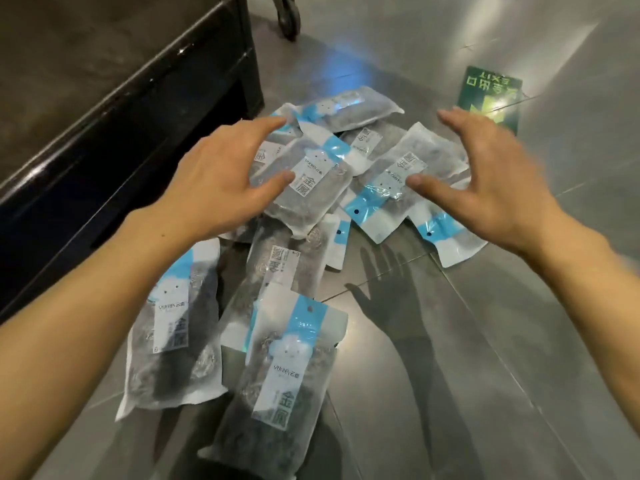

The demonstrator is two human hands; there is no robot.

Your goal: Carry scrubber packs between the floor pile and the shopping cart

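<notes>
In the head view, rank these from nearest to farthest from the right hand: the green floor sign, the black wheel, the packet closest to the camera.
1. Green floor sign, just beyond the right hand, on the floor.
2. Packet closest to the camera, bottom centre, down-left of the hand.
3. Black wheel, top edge, far up-left.

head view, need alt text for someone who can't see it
Two bare hands, the left hand and right hand, hover open with fingers spread above a heap of clear packets with blue and white labels, scattered on a grey tiled floor. A dark cabinet stands at left, and a green floor sign lies beyond the right hand.
</notes>
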